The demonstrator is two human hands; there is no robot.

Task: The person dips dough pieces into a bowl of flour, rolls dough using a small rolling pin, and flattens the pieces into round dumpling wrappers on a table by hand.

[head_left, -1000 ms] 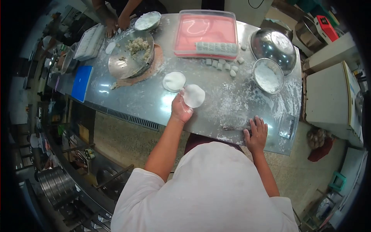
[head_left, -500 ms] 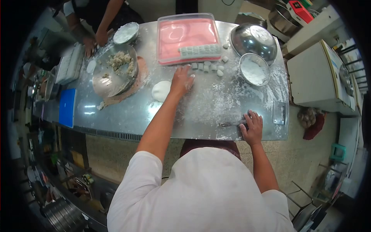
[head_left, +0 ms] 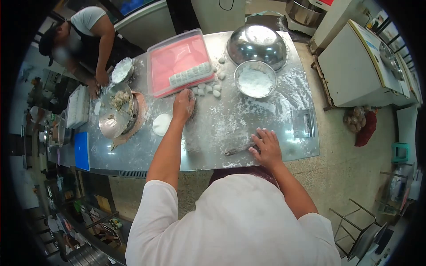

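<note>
My left hand (head_left: 183,105) reaches to the near edge of the pink-lined plastic tray (head_left: 179,60), beside several small cut dough pieces (head_left: 205,88). Its fingers are curled together, and whatever they hold is hidden. A round white lump of dough (head_left: 162,124) lies left of that wrist. Near the table's front edge, my right hand (head_left: 267,148) rests with fingers spread over one end of a dark, floury rolling pin (head_left: 238,150). Inside the tray, a row of pale shaped pieces (head_left: 191,74) sits along the near side.
Flour fills a metal bowl (head_left: 255,80) beside an upturned steel bowl (head_left: 257,44). A metal scraper (head_left: 302,123) lies at right. Left are a bowl of filling (head_left: 116,116), another flour bowl (head_left: 122,71), a blue board (head_left: 81,150) and a co-worker (head_left: 104,37) leaning over the table.
The camera view has turned, shifting the table leftward and showing more of the co-worker. My left fingers have curled in by the dough pieces. My right hand stays at the rolling pin.
</note>
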